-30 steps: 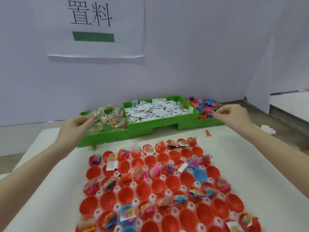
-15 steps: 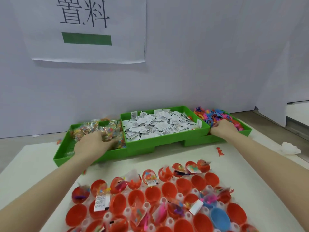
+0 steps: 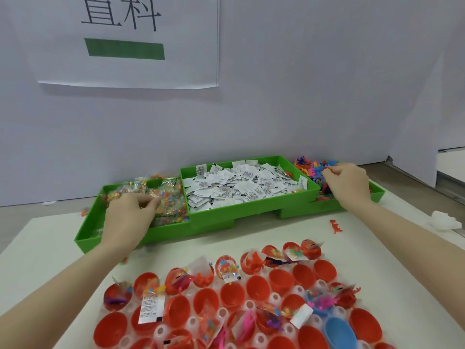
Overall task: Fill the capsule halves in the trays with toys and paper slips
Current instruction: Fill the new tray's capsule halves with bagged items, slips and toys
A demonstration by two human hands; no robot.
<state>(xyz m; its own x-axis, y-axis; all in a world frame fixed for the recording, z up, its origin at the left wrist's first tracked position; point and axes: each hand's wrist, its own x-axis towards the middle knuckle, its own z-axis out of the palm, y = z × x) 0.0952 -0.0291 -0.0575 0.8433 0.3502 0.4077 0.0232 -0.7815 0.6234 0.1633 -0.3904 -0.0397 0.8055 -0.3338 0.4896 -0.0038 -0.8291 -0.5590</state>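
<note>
Both hands restock: left hand (image 3: 128, 217) pinches bead packets (image 3: 167, 200) mid-left, right hand (image 3: 348, 183) pinches plastic figures (image 3: 310, 168) upper right; next, carry them to empty red capsule halves (image 3: 259, 288).

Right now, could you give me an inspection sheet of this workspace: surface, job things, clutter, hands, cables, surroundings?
Surface: white table top.
Job's things: capsule tray, mostly red halves, some filled, many empty; left green bin of bagged toys; middle bin of paper slips; right bin of loose toys.
Clutter: stray red toy; crumpled white tissue.
Hands: left hand grips bagged toys; right hand pinches loose toys.
Cables: nothing seen.
Surroundings: white wall, printed sign.
</note>
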